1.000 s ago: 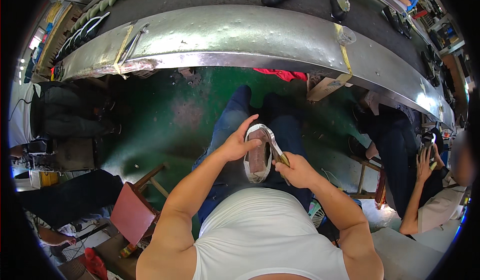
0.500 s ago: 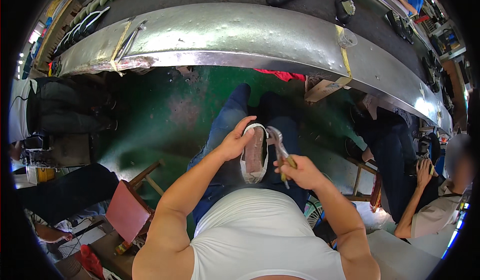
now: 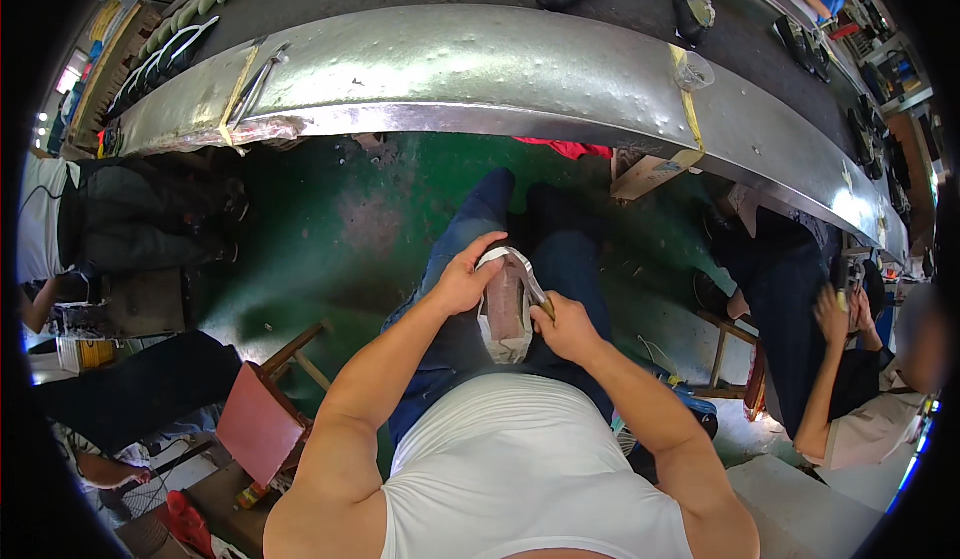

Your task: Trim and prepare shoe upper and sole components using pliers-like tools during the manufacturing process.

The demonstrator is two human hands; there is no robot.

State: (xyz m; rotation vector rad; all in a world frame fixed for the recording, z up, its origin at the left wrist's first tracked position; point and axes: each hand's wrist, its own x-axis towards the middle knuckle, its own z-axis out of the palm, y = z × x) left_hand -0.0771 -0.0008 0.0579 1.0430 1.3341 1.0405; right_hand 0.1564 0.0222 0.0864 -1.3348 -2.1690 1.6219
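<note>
Shoe held over the lap.
Left hand (image 3: 462, 284) fingers grip the shoe (image 3: 506, 304); right hand (image 3: 565, 327) fingers clasp a tool (image 3: 537, 291) against it.

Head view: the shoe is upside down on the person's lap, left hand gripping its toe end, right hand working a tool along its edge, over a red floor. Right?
Not quite: the floor is green, not red, as the head view shows. The rest holds: the shoe lies sole-up on the lap, the left hand grips its far end, and the right hand holds a tool at its edge.
</note>
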